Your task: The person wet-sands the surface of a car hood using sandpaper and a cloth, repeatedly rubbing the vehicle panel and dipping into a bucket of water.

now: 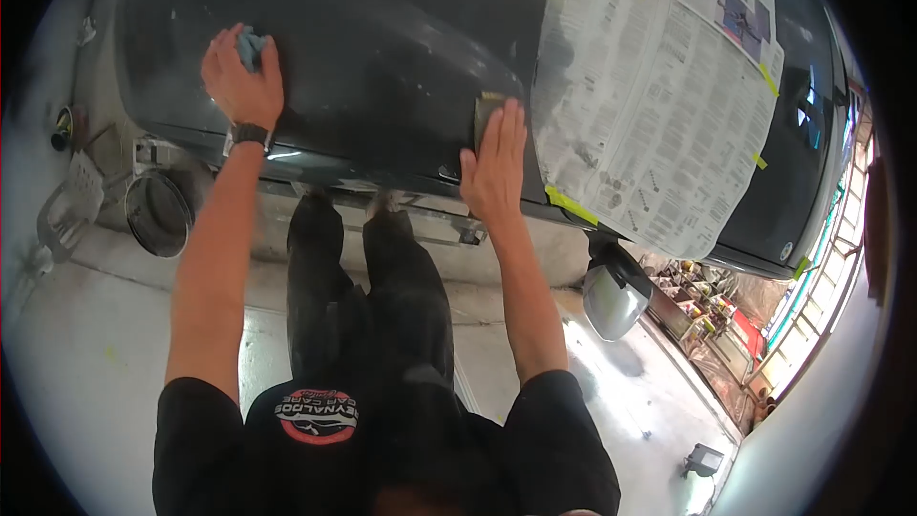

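A dark car hood [382,48] with dull, scuffed patches lies in front of me. My left hand [244,81], with a watch at the wrist, is closed around a crumpled blue-grey cloth [250,48] on the hood's left part. My right hand [497,158] lies with its fingers stretched over a brownish piece of sandpaper [485,113], pressing it against the hood close to the newspaper. Part of that piece is hidden beneath the fingers. Newspaper sheets [650,124], held by yellow-green tape [571,204], cover the windshield area on the right.
A side mirror [616,301] sticks out below the newspaper. On the floor, left, stands a round dark-rimmed container [159,215]. Cluttered crates [712,296] sit at the right, with a small floor lamp [704,460] lower down. My legs are close to the car.
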Motion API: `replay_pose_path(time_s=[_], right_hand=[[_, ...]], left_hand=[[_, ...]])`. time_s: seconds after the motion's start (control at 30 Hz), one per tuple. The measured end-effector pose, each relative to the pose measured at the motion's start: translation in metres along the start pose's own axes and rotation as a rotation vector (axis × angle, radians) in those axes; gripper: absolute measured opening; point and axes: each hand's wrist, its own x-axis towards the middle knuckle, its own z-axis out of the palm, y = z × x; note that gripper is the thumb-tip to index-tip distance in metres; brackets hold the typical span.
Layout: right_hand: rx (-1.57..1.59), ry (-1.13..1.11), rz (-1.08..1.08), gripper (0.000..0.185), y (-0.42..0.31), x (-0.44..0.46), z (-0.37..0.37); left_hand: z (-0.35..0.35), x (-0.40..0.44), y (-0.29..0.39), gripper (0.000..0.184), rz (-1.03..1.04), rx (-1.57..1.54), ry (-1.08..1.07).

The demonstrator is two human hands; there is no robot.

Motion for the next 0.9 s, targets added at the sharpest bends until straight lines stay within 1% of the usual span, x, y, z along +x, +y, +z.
replay_pose_path(time_s=[0.03,0.13,0.23,0.33,0.43,0.53,0.63,0.73,0.83,0.9], right_hand=[[0.029,0.032,-0.031,0.083,0.002,0.01,-0.001],[0.032,-0.112,-0.075,0.081,0.029,-0.022,-0.015],[-0.053,-0.157,-0.1,0.081,0.037,-0.046,-0.024],[-0.006,-0.053,-0.144,0.079,0.039,-0.005,-0.02],[0.045,-0.053,-0.151,0.078,0.048,-0.011,-0.016],[0.045,-0.098,-0.13,0.077,0.048,-0.038,-0.023],[0.014,-0.079,-0.152,0.079,0.048,-0.009,-0.024],[0.045,-0.093,-0.149,0.079,0.054,-0.017,-0.022],[0.008,-0.082,-0.171,0.078,0.054,-0.025,-0.028],[0.006,-0.091,-0.163,0.078,0.04,-0.003,-0.024]], left_hand=[[0.001,-0.001,-0.001,0.046,0.018,0.001,0.01],[0.002,-0.001,0.002,0.044,-0.014,-0.044,0.017],[0.004,-0.001,0.002,0.043,0.014,-0.04,0.026],[0.003,-0.002,0.002,0.042,0.027,-0.024,0.017],[0.004,-0.001,0.001,0.041,0.031,-0.024,0.021],[0.003,0.0,0.003,0.041,0.029,-0.02,0.015],[0.004,-0.001,0.0,0.041,0.048,-0.029,0.02],[0.003,0.001,0.001,0.041,0.014,-0.017,0.006],[0.004,0.0,0.002,0.041,0.002,-0.035,0.011],[0.003,0.0,0.003,0.041,0.003,-0.025,-0.001]])
